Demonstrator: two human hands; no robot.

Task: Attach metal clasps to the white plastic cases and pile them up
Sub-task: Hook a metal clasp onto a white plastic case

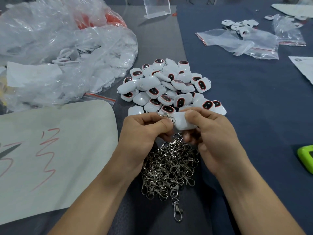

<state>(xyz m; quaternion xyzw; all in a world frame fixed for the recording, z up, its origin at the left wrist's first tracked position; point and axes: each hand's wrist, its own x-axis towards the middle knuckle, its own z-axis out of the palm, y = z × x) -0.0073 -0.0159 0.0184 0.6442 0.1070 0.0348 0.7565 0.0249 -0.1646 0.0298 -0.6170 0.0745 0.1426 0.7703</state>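
Observation:
My right hand (208, 131) grips a white plastic case (182, 122) just in front of me. My left hand (144, 129) pinches a metal clasp (165, 115) against the case's left corner; the clasp sticks up and left from my fingers. Beyond my hands lies a heap of white cases (169, 87), many with dark red-rimmed oval windows facing up. Below my hands a loose pile of metal clasps (169, 167) rests on the dark cloth, one clasp (177, 211) trailing toward me.
A large clear plastic bag (67, 53) full of white cases fills the back left. A white sheet with red writing (50, 150) lies at left. Small zip bags (237, 43) and several cases (238, 25) sit back right. A green object (306, 158) is at the right edge.

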